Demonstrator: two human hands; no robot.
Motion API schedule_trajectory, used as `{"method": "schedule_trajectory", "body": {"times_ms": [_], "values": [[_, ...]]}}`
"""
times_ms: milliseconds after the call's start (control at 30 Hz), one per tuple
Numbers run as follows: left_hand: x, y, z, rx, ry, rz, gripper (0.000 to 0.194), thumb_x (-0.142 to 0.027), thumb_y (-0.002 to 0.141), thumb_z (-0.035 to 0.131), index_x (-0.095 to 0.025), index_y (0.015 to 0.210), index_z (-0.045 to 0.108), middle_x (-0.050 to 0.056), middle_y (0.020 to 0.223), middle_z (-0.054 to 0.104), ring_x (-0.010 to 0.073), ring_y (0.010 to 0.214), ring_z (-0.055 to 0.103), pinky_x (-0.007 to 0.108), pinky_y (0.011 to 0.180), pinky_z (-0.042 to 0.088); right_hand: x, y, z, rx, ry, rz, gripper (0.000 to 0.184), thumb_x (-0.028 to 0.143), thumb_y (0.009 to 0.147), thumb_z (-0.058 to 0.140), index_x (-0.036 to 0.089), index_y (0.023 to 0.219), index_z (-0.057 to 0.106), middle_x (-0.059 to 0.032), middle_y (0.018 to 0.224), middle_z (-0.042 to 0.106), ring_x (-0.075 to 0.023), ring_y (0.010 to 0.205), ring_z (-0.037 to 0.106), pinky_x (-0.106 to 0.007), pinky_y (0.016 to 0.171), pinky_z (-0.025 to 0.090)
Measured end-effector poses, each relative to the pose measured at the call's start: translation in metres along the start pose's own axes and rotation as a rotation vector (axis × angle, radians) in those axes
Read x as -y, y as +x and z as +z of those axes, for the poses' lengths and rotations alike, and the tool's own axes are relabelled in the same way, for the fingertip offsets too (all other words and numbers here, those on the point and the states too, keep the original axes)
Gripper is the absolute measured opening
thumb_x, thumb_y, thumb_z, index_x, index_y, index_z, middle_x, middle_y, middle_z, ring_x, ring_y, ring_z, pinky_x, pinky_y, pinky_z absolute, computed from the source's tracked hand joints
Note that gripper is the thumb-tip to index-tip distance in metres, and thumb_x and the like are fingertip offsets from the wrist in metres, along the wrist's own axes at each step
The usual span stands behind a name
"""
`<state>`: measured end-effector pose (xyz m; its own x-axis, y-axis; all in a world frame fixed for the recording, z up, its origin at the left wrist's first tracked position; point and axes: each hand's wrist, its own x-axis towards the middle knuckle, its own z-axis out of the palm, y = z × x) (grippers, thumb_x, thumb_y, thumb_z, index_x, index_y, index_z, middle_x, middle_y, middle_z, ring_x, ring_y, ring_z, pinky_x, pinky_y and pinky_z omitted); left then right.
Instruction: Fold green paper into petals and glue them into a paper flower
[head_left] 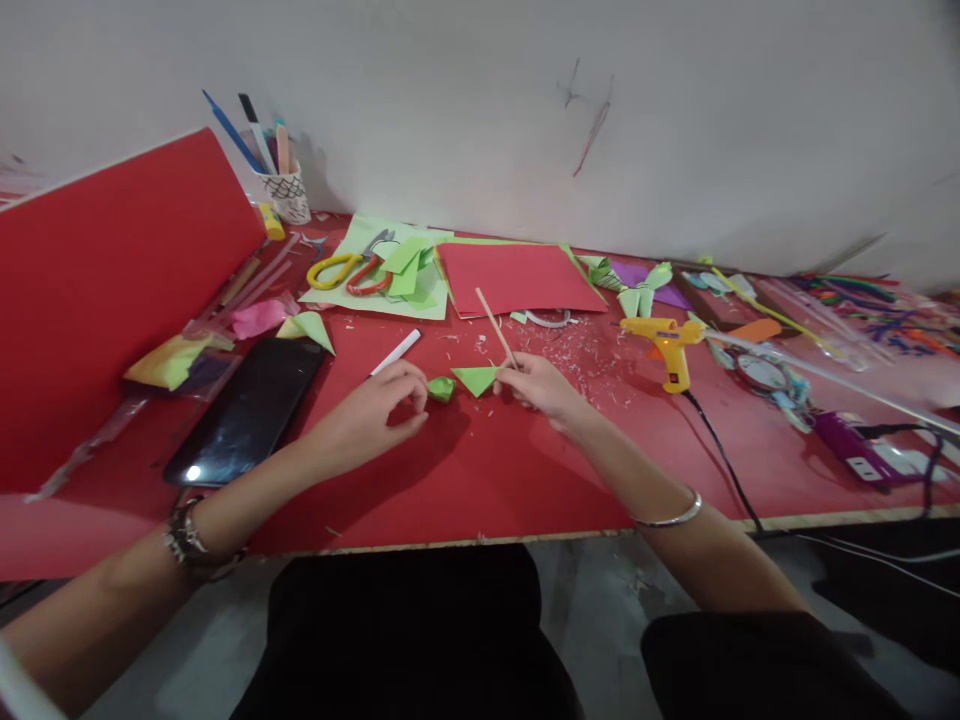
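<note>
My right hand (536, 385) pinches a thin wooden stick (495, 325), which leans up and to the left. At the same fingertips is a small green paper triangle (475, 379), its tip pointing down. My left hand (390, 408) hovers over the red table with fingers curved and a gap between thumb and forefinger. Just right of those fingers sits a small crumpled or folded green paper piece (441, 388), which seems apart from the hand. A white marker (396, 353) lies behind my left hand.
A yellow glue gun (664, 345) with a black cord stands at right, near a purple box (862, 450). Scissors (352, 274) and red sheets (517, 278) lie at the back. A phone (247, 410) is at left, beside a leaning red board (112, 290). Paper scraps are scattered mid-table.
</note>
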<state>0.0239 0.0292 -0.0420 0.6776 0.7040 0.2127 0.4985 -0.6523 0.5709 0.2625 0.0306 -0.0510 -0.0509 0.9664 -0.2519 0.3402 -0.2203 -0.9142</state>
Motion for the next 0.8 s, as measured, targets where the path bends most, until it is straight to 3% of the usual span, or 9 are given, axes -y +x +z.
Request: {"method": "schedule_trajectory", "body": {"times_ms": [67,267,500,800], "values": [[0.007,0.002,-0.003,-0.042,0.064,-0.020,0.005,-0.021,0.081,0.046,-0.018,0.078,0.047,0.004,0.092,0.053,0.0156,0.087,0.053,0.030,0.079,0.043,0.000,0.002,0.000,0.002,-0.020,-0.016,0.009,0.023,0.070,0.049,0.017,0.063,0.050,0.0018,0.057,0.054,-0.0040,0.041,0.030,-0.022,0.042,0.022],[0.025,0.009,-0.002,0.080,0.204,-0.079,0.013,-0.029,0.083,0.048,-0.019,0.090,0.052,0.004,0.096,0.054,0.0164,0.083,0.054,0.028,0.073,0.042,0.000,0.004,0.001,0.012,-0.043,-0.036,0.008,0.023,0.071,0.048,0.017,0.065,0.049,-0.0017,0.065,0.060,-0.0054,0.045,0.038,-0.022,0.045,0.026],[0.028,0.012,0.007,0.117,0.122,-0.011,0.010,-0.024,0.083,0.047,-0.017,0.084,0.054,0.004,0.085,0.057,0.0159,0.080,0.054,0.026,0.070,0.042,-0.004,0.003,-0.009,-0.006,-0.135,-0.123,0.013,0.023,0.073,0.048,0.019,0.062,0.044,0.0012,0.057,0.051,-0.0072,0.047,0.040,-0.024,0.047,0.028],[0.028,0.009,0.009,0.033,0.171,-0.139,0.008,-0.026,0.081,0.051,-0.019,0.083,0.056,0.000,0.084,0.058,0.0132,0.072,0.054,0.022,0.060,0.037,0.008,-0.003,-0.025,0.347,-0.348,-0.100,0.013,0.029,0.075,0.050,0.017,0.068,0.050,0.0028,0.058,0.046,-0.0086,0.054,0.042,-0.023,0.053,0.030]]}}
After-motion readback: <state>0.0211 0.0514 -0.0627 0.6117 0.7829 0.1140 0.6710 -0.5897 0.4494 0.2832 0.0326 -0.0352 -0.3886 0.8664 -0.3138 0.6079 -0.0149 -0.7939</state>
